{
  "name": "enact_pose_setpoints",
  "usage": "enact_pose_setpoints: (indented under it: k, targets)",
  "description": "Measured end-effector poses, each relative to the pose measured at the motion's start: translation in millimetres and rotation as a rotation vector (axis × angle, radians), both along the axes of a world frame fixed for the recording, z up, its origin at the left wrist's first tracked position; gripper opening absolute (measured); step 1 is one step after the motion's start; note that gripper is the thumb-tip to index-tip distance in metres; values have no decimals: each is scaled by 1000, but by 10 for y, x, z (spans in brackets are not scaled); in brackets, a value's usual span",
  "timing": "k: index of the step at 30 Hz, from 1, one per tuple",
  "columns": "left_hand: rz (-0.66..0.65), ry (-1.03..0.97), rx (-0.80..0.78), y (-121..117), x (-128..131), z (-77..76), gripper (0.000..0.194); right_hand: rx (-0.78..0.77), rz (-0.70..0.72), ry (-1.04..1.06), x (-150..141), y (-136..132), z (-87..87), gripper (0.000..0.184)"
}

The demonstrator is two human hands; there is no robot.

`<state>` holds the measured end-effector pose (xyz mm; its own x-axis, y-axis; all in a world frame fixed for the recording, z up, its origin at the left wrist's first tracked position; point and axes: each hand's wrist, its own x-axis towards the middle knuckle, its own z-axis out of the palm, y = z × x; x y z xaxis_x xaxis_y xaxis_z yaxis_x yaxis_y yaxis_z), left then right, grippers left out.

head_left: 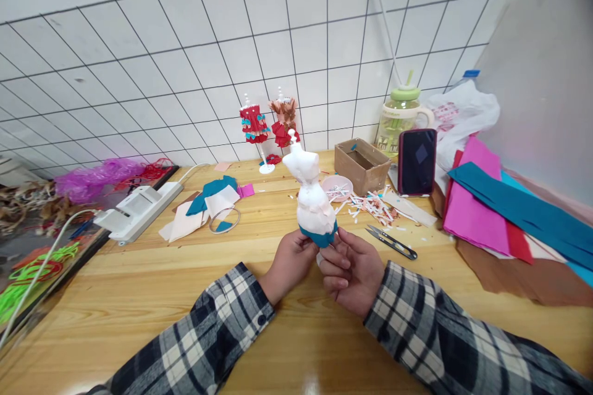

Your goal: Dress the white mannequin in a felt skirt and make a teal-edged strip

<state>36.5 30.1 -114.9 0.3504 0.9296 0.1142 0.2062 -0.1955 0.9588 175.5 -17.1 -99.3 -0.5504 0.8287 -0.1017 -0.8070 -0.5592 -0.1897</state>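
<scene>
A small white mannequin stands nearly upright between my hands, its neck knob pointing away from me. Teal paper wraps round its lower end, below a pale pink layer at the hips. My left hand pinches the lower left edge of the teal wrap. On the other side, my right hand grips the bottom right of the mannequin with fingers curled under it. The base of the mannequin is hidden by my fingers. Thread snips lie on the table to the right of my right hand.
Two dressed mannequins stand by the tiled wall. Behind the snips are paper scraps, a cardboard box, a phone and a drink bottle. Coloured sheets lie right; teal and pale cut pieces and a power strip left.
</scene>
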Motion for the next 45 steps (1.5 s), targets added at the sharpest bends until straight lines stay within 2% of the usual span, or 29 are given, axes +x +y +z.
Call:
enact_pose_setpoints:
  k: [6, 9, 11, 13, 15, 17, 21, 25, 29, 31, 34, 36, 39, 42, 45]
  targets:
    - [37, -41, -68, 8, 9, 45, 25, -123, -267, -285, -11, 80, -65, 16]
    - [59, -33, -63, 15, 8, 38, 21, -85, -548, -578, 9, 117, -52, 19]
    - [69, -47, -58, 20, 7, 32, 19, 75, -756, -828, 44, 134, -4, 19]
    - [74, -58, -49, 21, 6, 30, 18, 309, -896, -1057, 91, 140, 73, 16]
    - [73, -42, -26, 14, 4, 29, 17, 517, -969, -1256, 139, 136, 159, 10]
    - [59, -8, 15, 1, 2, 22, 16, 662, -1021, -1437, 183, 131, 232, 6]
    - [25, 63, 114, -21, -8, -11, 19, 820, -1092, -1635, 251, 143, 306, 6]
    - [13, 121, 186, -22, -24, -35, 18, 848, -1097, -1683, 281, 154, 332, 12]
    - [-44, 131, 239, -22, -30, -29, 22, 752, -1093, -1629, 275, 149, 348, 20]
    - [-61, 127, 263, -26, -31, -17, 22, 677, -1004, -1498, 269, 160, 331, 22]
    - [-97, 138, 308, -33, -31, -4, 21, 545, -755, -1182, 261, 192, 277, 27]
    - [-102, 153, 331, -37, -30, -9, 21, 475, -650, -1032, 252, 205, 249, 31]
    - [-82, 135, 282, -36, -24, -33, 18, 460, -622, -930, 231, 197, 247, 32]
    - [-18, 76, 163, -18, -14, -49, 15, 460, -643, -851, 214, 183, 257, 33]
    - [56, -15, 20, 22, -10, -43, 16, 344, -674, -880, 208, 209, 205, 30]
